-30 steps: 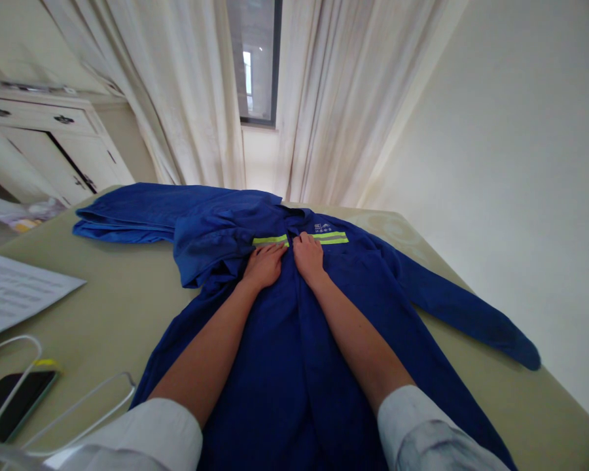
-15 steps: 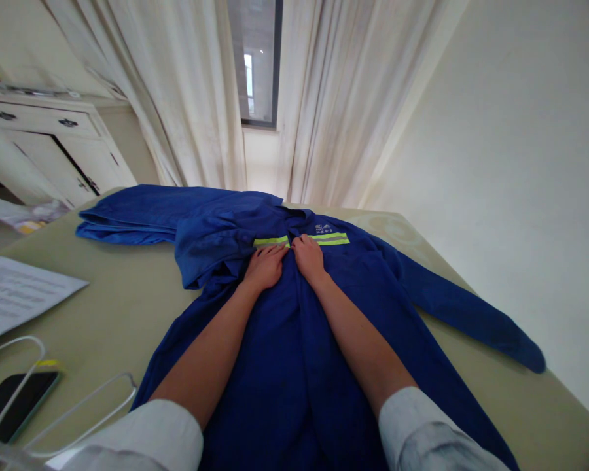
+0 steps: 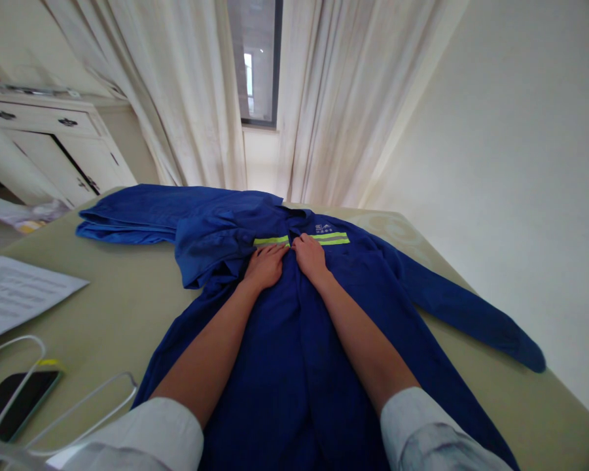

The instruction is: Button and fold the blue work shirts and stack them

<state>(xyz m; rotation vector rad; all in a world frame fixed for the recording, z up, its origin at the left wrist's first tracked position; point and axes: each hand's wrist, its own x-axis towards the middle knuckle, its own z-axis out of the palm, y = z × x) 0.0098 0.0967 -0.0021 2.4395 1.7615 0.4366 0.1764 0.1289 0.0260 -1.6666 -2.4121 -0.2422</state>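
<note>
A dark blue work jacket (image 3: pixel 269 366) is spread on the table, its front facing up. A yellow-green and grey reflective stripe (image 3: pixel 330 239) crosses the chest, under a small white printed logo (image 3: pixel 324 227). At the centre front, just below the stripe, my left hand (image 3: pixel 265 265) grips cloth at the edge of the opening with curled fingers. Close beside it, my right hand (image 3: pixel 310 255) is closed on the other side of the same opening. The fingertips nearly meet, and whatever small fastening lies between them is hidden. One sleeve (image 3: pixel 471 314) stretches out to the right.
Folded blue cloth (image 3: pixel 132 212) lies at the table's far left. Nearer are a printed sheet (image 3: pixel 24 291), a phone (image 3: pixel 22 399) and a white cable (image 3: pixel 86 415). Curtains (image 3: pixel 186 98) hang behind the table (image 3: pixel 127 314); a white wall (image 3: pixel 535 163) borders its right side.
Both hands stay at the same spot on the jacket front. My right forearm has shifted very slightly to the right.
</note>
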